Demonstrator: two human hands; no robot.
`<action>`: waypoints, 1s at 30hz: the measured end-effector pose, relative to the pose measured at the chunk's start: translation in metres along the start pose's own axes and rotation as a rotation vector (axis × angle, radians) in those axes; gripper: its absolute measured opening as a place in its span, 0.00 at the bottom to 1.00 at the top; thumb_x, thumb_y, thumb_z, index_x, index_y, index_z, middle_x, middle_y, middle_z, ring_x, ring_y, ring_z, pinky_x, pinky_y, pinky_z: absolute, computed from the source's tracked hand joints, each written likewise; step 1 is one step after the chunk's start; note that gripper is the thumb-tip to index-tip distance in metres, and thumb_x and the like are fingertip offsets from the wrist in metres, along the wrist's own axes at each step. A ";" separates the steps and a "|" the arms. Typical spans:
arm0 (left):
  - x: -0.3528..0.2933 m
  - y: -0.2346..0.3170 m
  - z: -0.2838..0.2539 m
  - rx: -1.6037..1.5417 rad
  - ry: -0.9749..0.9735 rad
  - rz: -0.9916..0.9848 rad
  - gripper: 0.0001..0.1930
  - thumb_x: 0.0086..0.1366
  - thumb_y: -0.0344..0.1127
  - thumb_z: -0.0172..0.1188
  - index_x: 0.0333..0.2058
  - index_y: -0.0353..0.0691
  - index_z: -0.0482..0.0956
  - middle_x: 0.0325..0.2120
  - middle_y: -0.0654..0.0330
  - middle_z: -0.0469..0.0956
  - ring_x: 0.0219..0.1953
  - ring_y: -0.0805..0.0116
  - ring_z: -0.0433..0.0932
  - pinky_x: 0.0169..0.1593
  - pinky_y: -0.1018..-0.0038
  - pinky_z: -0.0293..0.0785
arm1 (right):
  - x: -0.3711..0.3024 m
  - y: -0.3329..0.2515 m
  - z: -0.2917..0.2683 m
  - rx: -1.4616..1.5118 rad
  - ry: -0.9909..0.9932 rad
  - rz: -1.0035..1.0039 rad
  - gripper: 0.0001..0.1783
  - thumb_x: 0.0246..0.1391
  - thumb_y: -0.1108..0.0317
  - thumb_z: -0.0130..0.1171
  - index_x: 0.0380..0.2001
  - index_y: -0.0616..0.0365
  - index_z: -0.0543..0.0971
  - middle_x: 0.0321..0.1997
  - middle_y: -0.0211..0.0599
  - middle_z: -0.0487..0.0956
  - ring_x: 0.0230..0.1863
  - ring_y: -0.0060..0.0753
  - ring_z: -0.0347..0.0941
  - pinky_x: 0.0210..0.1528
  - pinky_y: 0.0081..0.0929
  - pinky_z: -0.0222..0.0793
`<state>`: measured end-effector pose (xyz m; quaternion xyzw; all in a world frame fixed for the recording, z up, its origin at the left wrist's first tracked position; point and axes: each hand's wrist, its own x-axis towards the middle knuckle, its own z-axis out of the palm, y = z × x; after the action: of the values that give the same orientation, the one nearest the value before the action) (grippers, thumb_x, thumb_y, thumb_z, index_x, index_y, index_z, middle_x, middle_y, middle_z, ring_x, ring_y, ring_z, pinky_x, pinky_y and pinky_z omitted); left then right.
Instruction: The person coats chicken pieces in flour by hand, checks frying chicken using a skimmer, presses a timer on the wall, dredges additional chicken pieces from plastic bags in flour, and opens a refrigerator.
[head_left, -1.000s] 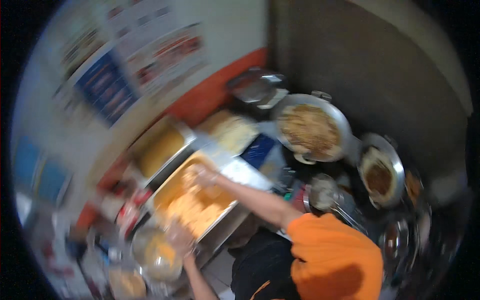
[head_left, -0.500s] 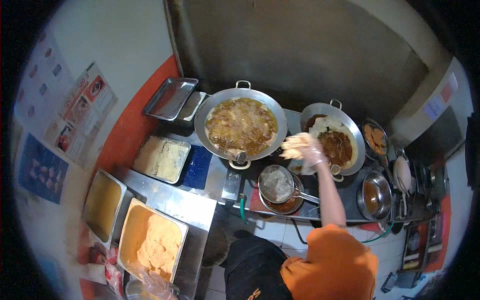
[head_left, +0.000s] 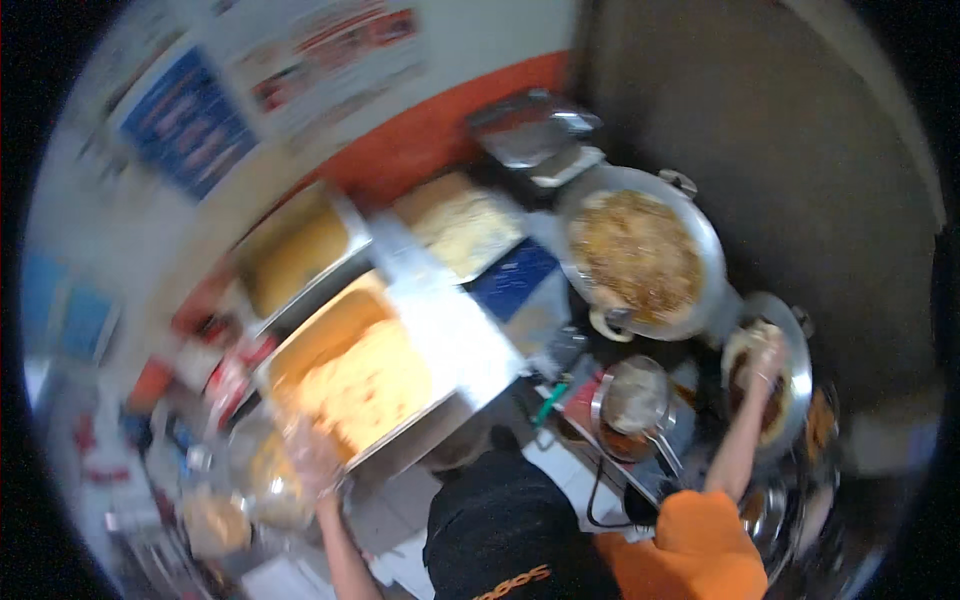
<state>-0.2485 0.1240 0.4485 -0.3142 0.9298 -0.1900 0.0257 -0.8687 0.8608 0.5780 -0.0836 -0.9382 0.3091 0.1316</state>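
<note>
Inside the rim of the right-hand grey metal wok point(head_left: 798, 372) with loop handles, I have the right hand point(head_left: 765, 360) low over dark brown contents, a pale scrap at its fingertips; motion blur hides whether those fingers grip it or have let go, so I cannot tell. The left hand point(head_left: 315, 460), apparently in a clear plastic glove, is at the near corner of the deep rectangular steel tray point(head_left: 420, 426), and I cannot make out whether it grasps anything there. The lumpy, pale-orange coated mass point(head_left: 365, 385) lies in that tray, well apart from the right hand. I judge the step in hand to be the right hand's work at the wok; the next move, as I read it, calls for keeping the fingers clear of the hot-looking contents and the metal rim. Outward, a bare, shiny steel counter point(head_left: 445, 310) runs beside the tray, with a deep steel pan of yellowish liquid point(head_left: 300, 260) behind it. Beyond the counter I find a flat dark-blue sheet point(head_left: 515, 277), a heap of pale powder point(head_left: 468, 235), a large grey wok of bubbling brown food point(head_left: 640, 255) and a round wire strainer point(head_left: 633, 395). Around all this stand a white wall with a red-orange band point(head_left: 420, 165), a blue poster point(head_left: 190, 125) and a dark brown panel point(head_left: 730, 100).
</note>
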 end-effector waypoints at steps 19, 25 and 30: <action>0.030 0.001 -0.097 -0.673 0.639 -0.334 0.27 0.61 0.21 0.54 0.61 0.29 0.73 0.56 0.40 0.79 0.50 0.42 0.83 0.50 0.54 0.80 | -0.546 -0.550 0.366 -0.213 -1.444 -1.503 0.45 0.36 0.41 0.78 0.51 0.65 0.81 0.52 0.61 0.83 0.53 0.56 0.81 0.56 0.45 0.76; 0.024 -0.005 -0.104 -0.743 0.669 -0.341 0.27 0.61 0.21 0.56 0.61 0.27 0.73 0.55 0.40 0.80 0.48 0.43 0.83 0.49 0.56 0.79 | -0.551 -0.568 0.375 -0.378 -1.444 -1.846 0.33 0.40 0.46 0.75 0.46 0.58 0.84 0.44 0.57 0.85 0.45 0.58 0.82 0.49 0.47 0.78; 0.033 -0.007 -0.112 -0.790 0.743 -0.331 0.27 0.60 0.20 0.56 0.61 0.27 0.73 0.51 0.38 0.82 0.43 0.41 0.83 0.44 0.55 0.79 | -0.493 -0.563 0.379 -0.115 -1.858 -1.360 0.36 0.44 0.49 0.75 0.56 0.55 0.83 0.50 0.52 0.86 0.51 0.50 0.83 0.57 0.42 0.77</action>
<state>-0.2900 0.1374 0.5573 -0.3536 0.8152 0.0729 -0.4529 -0.5550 0.0837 0.5270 0.6936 -0.5369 0.0733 -0.4747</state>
